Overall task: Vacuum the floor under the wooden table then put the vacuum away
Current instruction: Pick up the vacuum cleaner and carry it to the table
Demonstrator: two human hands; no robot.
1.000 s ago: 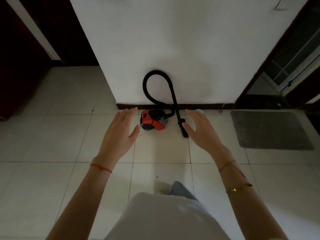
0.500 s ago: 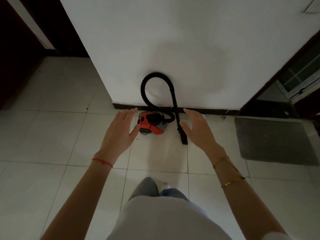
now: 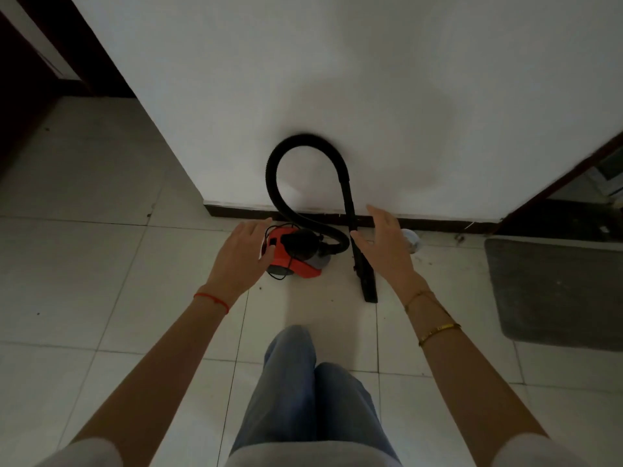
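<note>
The vacuum is seen on the tiled floor against the wall at twelve o'clock, untouched between the left hand and right hand, both spread and empty, so vacuuming and storing seemingly remain undone.

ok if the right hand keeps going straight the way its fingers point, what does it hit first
Probably the wall. The right hand points forward past the black wand, which lies just to its left, though depth is hard to judge here.

vacuum: 1 | hands: 2 | mat: 1 | bracelets: 3
</note>
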